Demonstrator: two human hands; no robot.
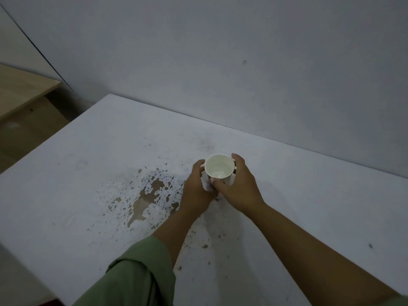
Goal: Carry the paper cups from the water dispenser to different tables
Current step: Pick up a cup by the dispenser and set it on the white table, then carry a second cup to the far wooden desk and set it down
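Observation:
A white paper cup (pixel 219 167) with water in it stands upright near the middle of a white table (pixel 92 155). My left hand (pixel 196 191) wraps its left side, fingers curled against the wall. My right hand (pixel 237 186) clasps the right side, thumb across the front and fingers around the back. The cup's base is hidden behind my hands, so whether it rests on the tabletop cannot be told.
A patch of worn, flaked paint (pixel 148 195) shows brown just left of my hands. A plain wall (pixel 220 62) rises right behind the table's far edge. A wooden surface (pixel 19 91) lies lower at the far left, past a gap.

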